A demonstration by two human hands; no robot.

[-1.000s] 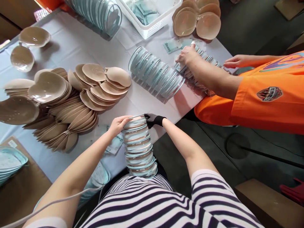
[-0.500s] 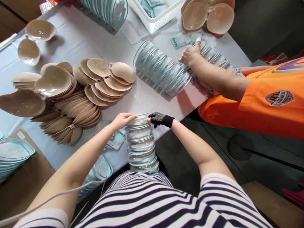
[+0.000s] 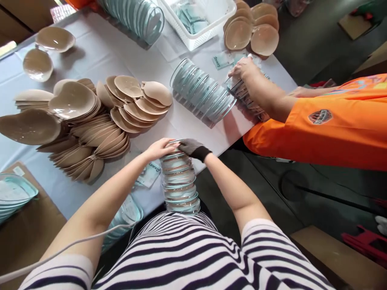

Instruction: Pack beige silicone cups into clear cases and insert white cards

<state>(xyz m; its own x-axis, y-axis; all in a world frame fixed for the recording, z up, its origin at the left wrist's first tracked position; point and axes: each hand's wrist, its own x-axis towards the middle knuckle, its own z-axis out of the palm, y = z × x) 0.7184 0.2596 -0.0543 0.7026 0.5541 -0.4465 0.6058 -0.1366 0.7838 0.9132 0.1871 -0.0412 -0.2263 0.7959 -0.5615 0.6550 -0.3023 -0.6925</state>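
A row of clear plastic cases (image 3: 179, 183) with teal rims lies in front of my striped shirt, beige pieces showing inside. At its far end, my bare left hand (image 3: 162, 148) has its fingers closed over the edge of the end case. My right hand (image 3: 191, 148), in a dark dotted glove, grips the same case from the other side, fingers close to those of the left. The gloved fingertips are partly hidden and slightly blurred. Left of the row are printed teal cards (image 3: 150, 174). Beyond them, beige adhesive bra cups (image 3: 139, 102) lie in overlapping stacks.
A co-worker's hand (image 3: 243, 69), with an orange sleeve, rests on another case row at the right. Nearby stand more clear cases (image 3: 201, 90) and a white basket (image 3: 198, 39) of teal packets. A white cable (image 3: 75, 243) crosses my left forearm.
My gloved right hand has moved left over the top of the end case, closer to my left hand. The view has shifted slightly, and the co-worker's arm appears further left.
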